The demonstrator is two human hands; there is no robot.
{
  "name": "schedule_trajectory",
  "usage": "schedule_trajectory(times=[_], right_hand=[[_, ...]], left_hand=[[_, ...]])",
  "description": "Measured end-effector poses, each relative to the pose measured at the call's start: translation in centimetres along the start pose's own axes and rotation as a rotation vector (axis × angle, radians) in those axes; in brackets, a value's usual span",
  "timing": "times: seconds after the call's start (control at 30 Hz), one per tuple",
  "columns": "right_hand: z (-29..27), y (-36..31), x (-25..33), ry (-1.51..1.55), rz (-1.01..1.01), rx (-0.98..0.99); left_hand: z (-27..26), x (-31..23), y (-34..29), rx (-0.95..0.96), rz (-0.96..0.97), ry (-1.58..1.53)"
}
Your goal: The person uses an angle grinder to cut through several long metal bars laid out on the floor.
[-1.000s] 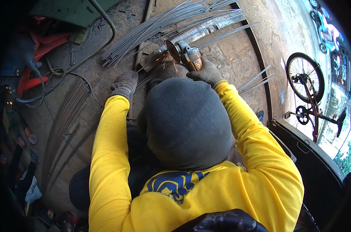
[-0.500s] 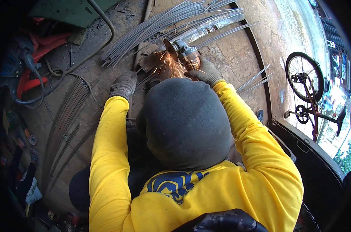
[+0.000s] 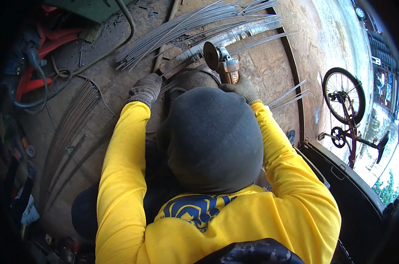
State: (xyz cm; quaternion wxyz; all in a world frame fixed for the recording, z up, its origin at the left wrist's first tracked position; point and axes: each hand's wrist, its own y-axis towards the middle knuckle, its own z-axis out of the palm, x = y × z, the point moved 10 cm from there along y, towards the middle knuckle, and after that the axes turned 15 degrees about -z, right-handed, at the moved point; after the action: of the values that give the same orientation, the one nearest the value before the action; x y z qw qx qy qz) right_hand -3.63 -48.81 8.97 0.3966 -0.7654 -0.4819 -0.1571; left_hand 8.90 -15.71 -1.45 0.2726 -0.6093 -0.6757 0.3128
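Note:
My right hand (image 3: 241,88), in a grey knit glove, is wrapped round the body of an angle grinder (image 3: 228,69). Its dark round disc (image 3: 212,55) points up and left, and no sparks come off it. My left hand (image 3: 145,88), gloved too, is closed at the near ends of a few thin steel rods (image 3: 168,86). A flat metal bar (image 3: 175,66) lies just beyond its fingertips. A dark rounded block (image 3: 200,79) sits between the hands, partly hidden by the dark head covering (image 3: 210,141) that fills the middle of the view.
A bundle of grey rods (image 3: 177,28) lies on the floor ahead, with darker rods (image 3: 72,127) at left. Red-handled equipment (image 3: 32,83) and a hose (image 3: 120,42) are at far left. A metal rail (image 3: 294,66) and a bicycle (image 3: 347,105) are at right.
The sparks have stopped. My right hand has moved the grinder right and away from the rods, and its disc now faces more toward the camera. My left hand has barely moved.

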Motion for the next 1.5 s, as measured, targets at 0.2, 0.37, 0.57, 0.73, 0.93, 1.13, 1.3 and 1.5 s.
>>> schedule_trajectory(times=[0.2,0.37,0.57,0.73,0.93,1.13,1.3,1.5], right_hand=[[-0.5,0.0,0.6,-0.009,-0.008,-0.028],[1.2,1.4,-3.9,-0.02,-0.002,0.021],[2.9,2.3,-3.4,-0.007,-0.095,-0.021],[0.3,0.3,-0.5,-0.15,0.019,-0.032],[-1.4,-0.6,1.7,-0.053,0.05,-0.024],[-1.2,-0.9,2.4,-0.043,0.059,0.003],[-0.4,-0.1,1.6,-0.057,-0.005,0.012],[-0.5,0.1,2.4,-0.018,0.001,0.035]], left_hand=[[0.0,-0.4,-0.8,0.007,-0.002,-0.068],[-0.1,-0.2,-1.8,0.037,0.059,-0.137],[-0.9,1.1,-2.0,-0.052,0.046,-0.139],[1.2,4.2,-1.3,-0.003,0.074,-0.223],[1.0,3.0,-0.5,-0.008,0.003,-0.142],[1.4,3.4,-0.2,0.01,0.034,-0.155],[1.3,3.6,-0.5,-0.081,0.087,-0.208],[0.9,3.3,-0.9,-0.045,0.059,-0.143]])
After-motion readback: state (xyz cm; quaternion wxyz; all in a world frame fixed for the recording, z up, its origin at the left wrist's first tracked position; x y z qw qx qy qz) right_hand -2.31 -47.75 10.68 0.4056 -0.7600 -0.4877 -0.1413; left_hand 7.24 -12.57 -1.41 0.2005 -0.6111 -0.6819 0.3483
